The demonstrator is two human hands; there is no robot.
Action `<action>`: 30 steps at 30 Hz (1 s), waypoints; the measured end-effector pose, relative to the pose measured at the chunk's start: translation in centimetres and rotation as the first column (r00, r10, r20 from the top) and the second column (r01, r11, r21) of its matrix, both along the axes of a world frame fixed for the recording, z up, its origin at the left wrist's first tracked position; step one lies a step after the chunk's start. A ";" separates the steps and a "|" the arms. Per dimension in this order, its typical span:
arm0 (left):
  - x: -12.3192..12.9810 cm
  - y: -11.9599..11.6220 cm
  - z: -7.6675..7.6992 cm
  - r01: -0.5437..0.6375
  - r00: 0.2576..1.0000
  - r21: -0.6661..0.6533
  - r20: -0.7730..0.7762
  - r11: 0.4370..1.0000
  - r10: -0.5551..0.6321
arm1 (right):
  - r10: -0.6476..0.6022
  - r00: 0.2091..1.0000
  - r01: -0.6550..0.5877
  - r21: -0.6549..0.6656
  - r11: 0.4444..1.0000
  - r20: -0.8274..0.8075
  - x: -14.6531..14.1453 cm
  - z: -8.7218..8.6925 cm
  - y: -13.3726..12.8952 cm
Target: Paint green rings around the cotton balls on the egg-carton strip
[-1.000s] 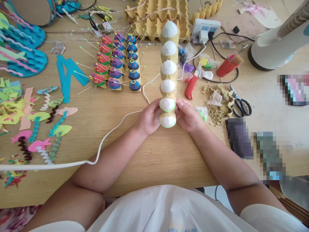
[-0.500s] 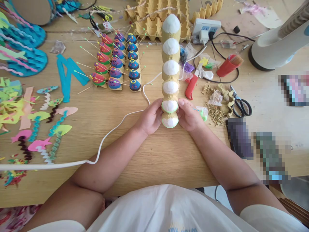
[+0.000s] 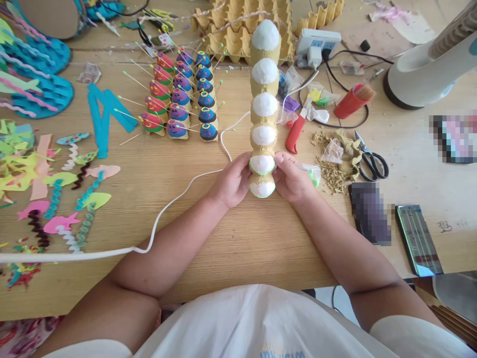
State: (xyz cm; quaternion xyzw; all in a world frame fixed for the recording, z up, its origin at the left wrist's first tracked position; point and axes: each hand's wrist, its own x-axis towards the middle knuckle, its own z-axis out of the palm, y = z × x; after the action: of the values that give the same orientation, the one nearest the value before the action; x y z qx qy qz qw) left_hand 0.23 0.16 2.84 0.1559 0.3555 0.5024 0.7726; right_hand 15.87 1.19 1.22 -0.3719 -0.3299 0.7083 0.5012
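Observation:
Between my two hands is a long egg-carton strip (image 3: 264, 127), its row of bumps topped with white. The two bumps nearest me have light green rims. My left hand (image 3: 235, 180) grips its left side near the close end, and my right hand (image 3: 292, 178) grips the right side opposite, thumb along the edge. The far end of the strip stands over the cardboard egg trays (image 3: 242, 30). To the left are painted egg-carton strips in red (image 3: 152, 105), purple (image 3: 179, 112) and blue (image 3: 206, 99), with pins sticking out.
A white cable (image 3: 167, 203) crosses the table by my left forearm. On the right lie scissors (image 3: 368, 156), a red-handled cutter (image 3: 295, 133), a red cup of sticks (image 3: 352, 102) and a phone (image 3: 418, 241). A power strip (image 3: 318, 42) sits behind; paper fish (image 3: 61, 223) lie left.
The far end of the strip has shifted very slightly away and to the right. Both hands keep the same hold.

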 end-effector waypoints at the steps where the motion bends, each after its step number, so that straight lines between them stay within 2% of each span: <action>1: 0.0 0.0 0.1 -0.003 1.000 -0.002 0.006 1.000 0.003 | -0.007 1.000 0.007 -0.007 1.000 -0.006 0.0 0.0 0.0; 6: 0.0 0.0 0.3 0.019 1.000 -0.027 0.016 0.999 -0.019 | -0.016 1.000 0.016 -0.014 1.000 -0.010 -0.1 0.1 0.0; 15: -0.4 0.3 -0.2 0.041 0.996 -0.041 0.078 0.998 -0.037 | 0.013 1.000 -0.013 0.036 0.999 0.001 -0.1 0.6 0.0; 23: -0.5 0.5 0.8 0.051 0.995 -0.088 0.095 0.995 -0.043 | 0.127 0.992 -0.127 0.050 0.991 0.001 0.4 0.4 0.2; 30: -0.6 0.7 0.6 0.036 0.993 -0.110 0.115 0.993 -0.023 | 0.060 0.998 -0.062 0.069 0.996 0.026 0.0 0.3 -0.1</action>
State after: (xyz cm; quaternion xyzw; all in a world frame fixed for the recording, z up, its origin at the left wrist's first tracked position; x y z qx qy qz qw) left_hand -0.35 0.84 3.41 0.0887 0.3365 0.4783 0.8063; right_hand 15.90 1.13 1.53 -0.3526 -0.3715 0.7068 0.4879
